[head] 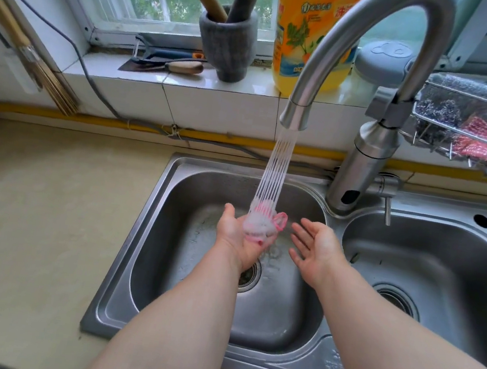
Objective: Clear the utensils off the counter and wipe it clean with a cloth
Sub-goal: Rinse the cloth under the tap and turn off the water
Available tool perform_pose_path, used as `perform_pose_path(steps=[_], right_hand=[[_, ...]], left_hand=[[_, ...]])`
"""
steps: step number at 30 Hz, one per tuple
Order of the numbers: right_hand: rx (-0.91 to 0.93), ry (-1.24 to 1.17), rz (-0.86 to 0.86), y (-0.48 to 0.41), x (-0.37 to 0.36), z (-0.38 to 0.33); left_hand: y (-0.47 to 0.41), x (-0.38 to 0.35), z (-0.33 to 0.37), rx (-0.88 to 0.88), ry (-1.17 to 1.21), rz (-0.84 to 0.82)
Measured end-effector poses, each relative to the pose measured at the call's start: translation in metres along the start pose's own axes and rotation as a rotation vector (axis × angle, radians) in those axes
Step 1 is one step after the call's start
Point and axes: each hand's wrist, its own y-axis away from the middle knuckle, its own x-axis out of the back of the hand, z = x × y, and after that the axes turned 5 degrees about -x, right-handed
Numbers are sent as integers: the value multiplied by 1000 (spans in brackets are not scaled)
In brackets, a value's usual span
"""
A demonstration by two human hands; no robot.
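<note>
My left hand is palm up over the left sink basin and cradles a bunched pink-and-white cloth. Water streams from the curved steel faucet straight onto the cloth, which looks foamy. My right hand hovers just to the right of the cloth with fingers spread and straight, holding nothing. The beige counter lies to the left of the sink.
A yellow detergent bottle, a grey mortar with pestle and a knife sit on the window sill. A wire rack with scrubbers hangs at right. Chopsticks hang on the left wall. The right basin adjoins.
</note>
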Motion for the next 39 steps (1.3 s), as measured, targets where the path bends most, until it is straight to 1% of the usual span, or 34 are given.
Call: perform_pose_path(steps=[3, 6, 8, 12, 14, 20, 22, 25, 30, 33, 35, 39], right_hand=[[-22, -42, 56, 1, 3, 4], [-47, -42, 76, 2, 4, 9], [-70, -6, 72, 2, 2, 12], [-128, 97, 24, 3, -3, 16], [-141, 120, 18, 2, -2, 17], [-108, 115, 83, 1, 7, 12], [-98, 107, 100, 3, 10, 9], [-79, 107, 120, 7, 13, 3], [-46, 73, 119, 11, 22, -8], [-41, 50, 112, 12, 34, -19], [-26, 27, 110, 13, 45, -27], [12, -14, 125, 15, 68, -48]], left_hand=[[8, 11, -1, 56, -118, 85], [15, 25, -2, 36, -142, 212], [20, 30, 0, 21, -142, 246], [26, 22, 1, -34, -194, 247], [26, 14, 0, -62, -216, 210], [27, 6, -8, -37, -253, 142], [30, 9, -11, -18, -269, 169], [29, 15, -15, -14, -303, 284], [17, 7, -31, 32, -369, 285], [11, -6, -45, 60, -521, 209], [7, -15, -54, 10, -610, 222], [4, -35, -66, -81, -706, 314]])
